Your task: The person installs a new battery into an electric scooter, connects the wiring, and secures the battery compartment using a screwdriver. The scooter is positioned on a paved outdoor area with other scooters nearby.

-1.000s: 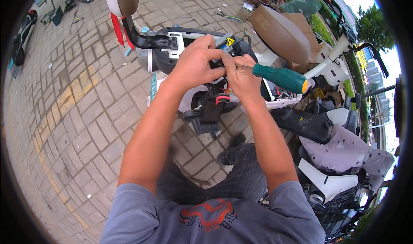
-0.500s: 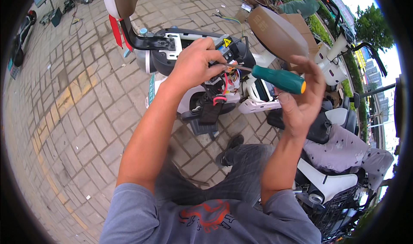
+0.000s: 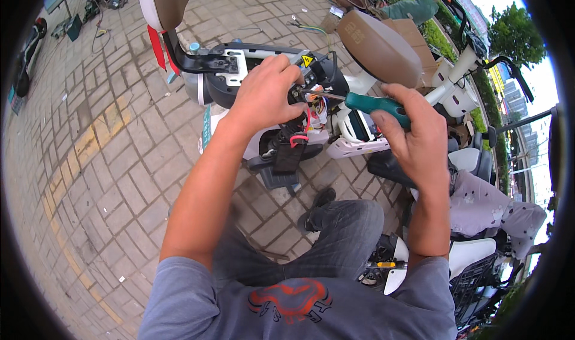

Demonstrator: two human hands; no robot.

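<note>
My right hand (image 3: 419, 139) is closed round the back of the teal handle of a screwdriver (image 3: 366, 104), whose metal shaft points left. The shaft's tip meets a small dark part (image 3: 297, 92) among the wiring of an opened electric scooter (image 3: 224, 88). Around that same part my left hand (image 3: 268, 94) is closed, thumb and fingers bent; what exactly it pinches is mostly hidden. Coloured wires (image 3: 318, 109), a red one among them, hang just below the tip. A yellow warning label (image 3: 307, 60) sits beyond my left fingers.
The scooter's brown seat (image 3: 380, 49) is tipped up at the right, its backrest (image 3: 171, 1) at the upper left. Another scooter under a spotted cover (image 3: 479, 205) stands to my right. A yellow-handled tool (image 3: 386, 265) lies by my right elbow. Brick paving (image 3: 120, 184) spreads leftward.
My right hand has gone from spread fingers beside the screwdriver handle to a grip on it. The left hand stays at the wiring, its fingers shifted slightly.
</note>
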